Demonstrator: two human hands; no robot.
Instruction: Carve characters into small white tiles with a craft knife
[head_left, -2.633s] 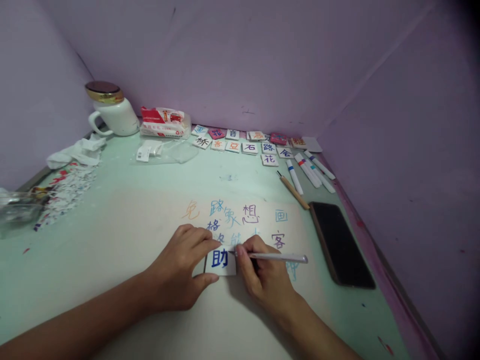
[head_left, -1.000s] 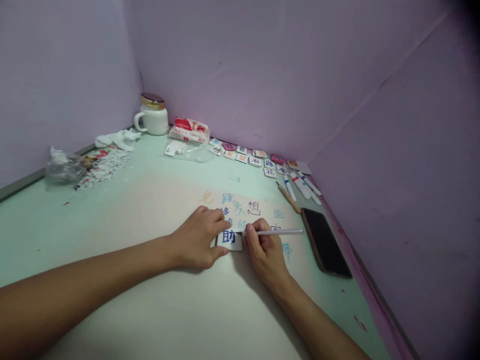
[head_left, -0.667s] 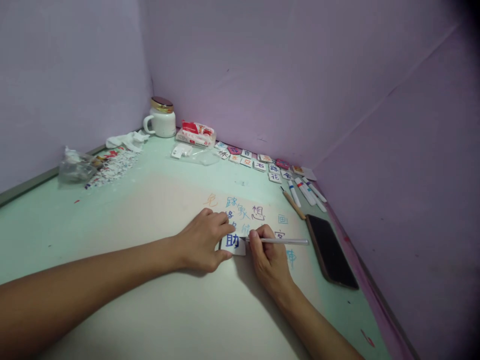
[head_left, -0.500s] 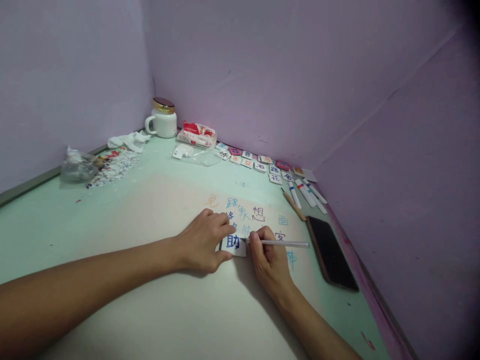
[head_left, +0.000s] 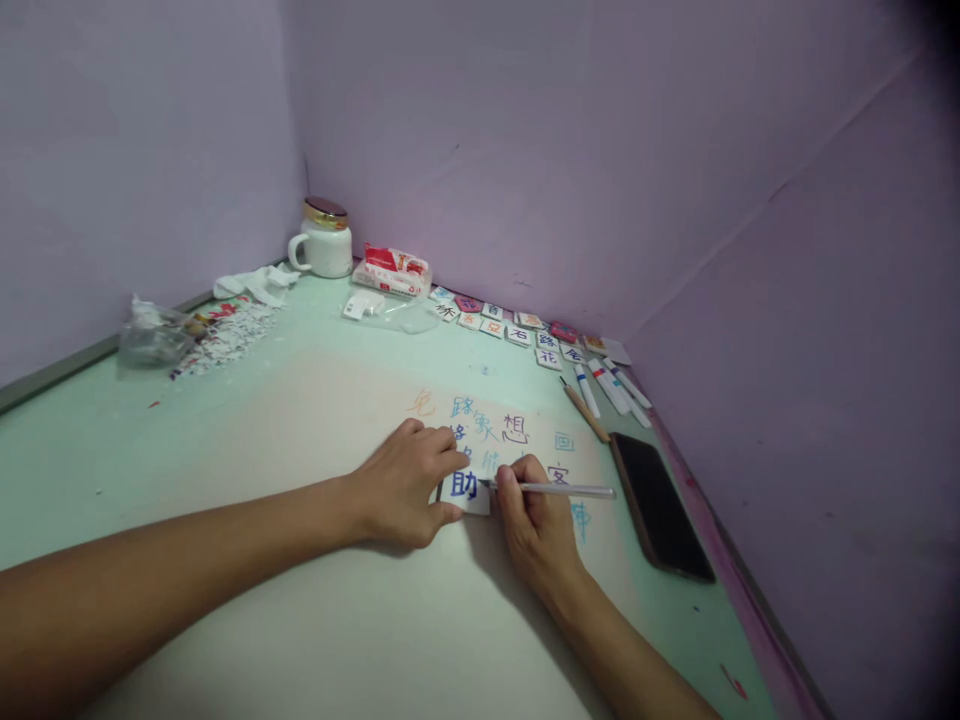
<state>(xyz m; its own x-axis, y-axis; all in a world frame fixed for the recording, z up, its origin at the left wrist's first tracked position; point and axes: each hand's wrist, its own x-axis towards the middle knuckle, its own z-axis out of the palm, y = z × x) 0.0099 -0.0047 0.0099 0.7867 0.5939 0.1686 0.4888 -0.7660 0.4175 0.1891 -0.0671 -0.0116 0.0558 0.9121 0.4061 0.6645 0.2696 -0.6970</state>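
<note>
A small white square tile point(head_left: 474, 503) with a dark blue character lies on the table in the middle of the view. Thumb and fingers of my left hand point(head_left: 415, 484) grip its left side and upper edge. My right hand point(head_left: 538, 520) is closed round a thin silver pen-like tool point(head_left: 574, 490), whose dark tip touches or nearly touches the right part of the character. Coloured characters are written on the pale tabletop point(head_left: 315, 620) just beyond the tile, some partly covered by my hands.
A dark phone point(head_left: 664, 507) lies at the right, near a wooden-handled tool point(head_left: 589, 412) and white markers point(head_left: 615, 388). Several character tiles point(head_left: 518, 334) line the back edge. A lidded white mug point(head_left: 328, 248), a red-white packet point(head_left: 391, 270) and paper scraps point(head_left: 229, 340) are further left.
Both hands keep their grips and have barely moved. The whole view has shifted very slightly.
</note>
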